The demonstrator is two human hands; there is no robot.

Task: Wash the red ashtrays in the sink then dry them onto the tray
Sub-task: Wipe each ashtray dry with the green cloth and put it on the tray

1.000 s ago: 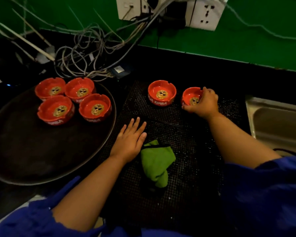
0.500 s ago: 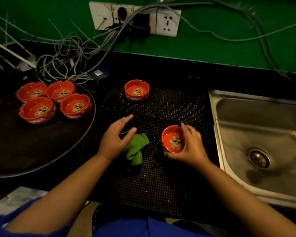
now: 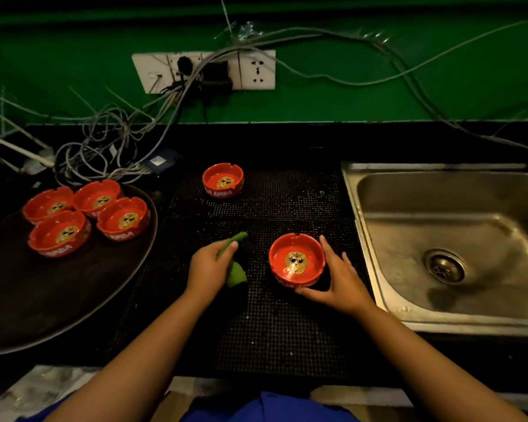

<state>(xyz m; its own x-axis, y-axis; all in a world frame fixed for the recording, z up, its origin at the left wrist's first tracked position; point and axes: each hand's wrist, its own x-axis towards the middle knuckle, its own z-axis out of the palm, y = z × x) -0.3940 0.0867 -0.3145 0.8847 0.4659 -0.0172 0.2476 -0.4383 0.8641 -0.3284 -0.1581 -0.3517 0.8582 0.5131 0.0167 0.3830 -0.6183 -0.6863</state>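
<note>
Red glaze against the dark tray tells us most of the score: four ashtrays (image 3: 124, 217) already sit close together, mouths up, on the far left part of the round tray (image 3: 58, 300), so we judge those washed and dried. Two more wait on the black mesh mat (image 3: 272, 330) that covers the table (image 3: 287, 144) between tray and sink (image 3: 439, 239). The far ashtray (image 3: 223, 181) stands alone at the back of the mat, well apart from both hands. The near ashtray (image 3: 296, 260) is at the mat's middle right, near the sink's rim. Our right hand (image 3: 339, 281) cups it from the right, thumb along its near edge and fingers reaching round its far side. Our left hand (image 3: 208, 266) is closed round a green cloth (image 3: 235, 275), just beside that ashtray but not touching it. We take it that drying of this fifth piece is about to start; the wipe, the move to the tray, and all of the sixth remain. Being round, the near ashtray has no long axis to speak of. Its mouth points up and a little toward us, and the printed face on its floor reads upright from where we stand. Whether its base rests on the mat or is lifted, we cannot tell
</note>
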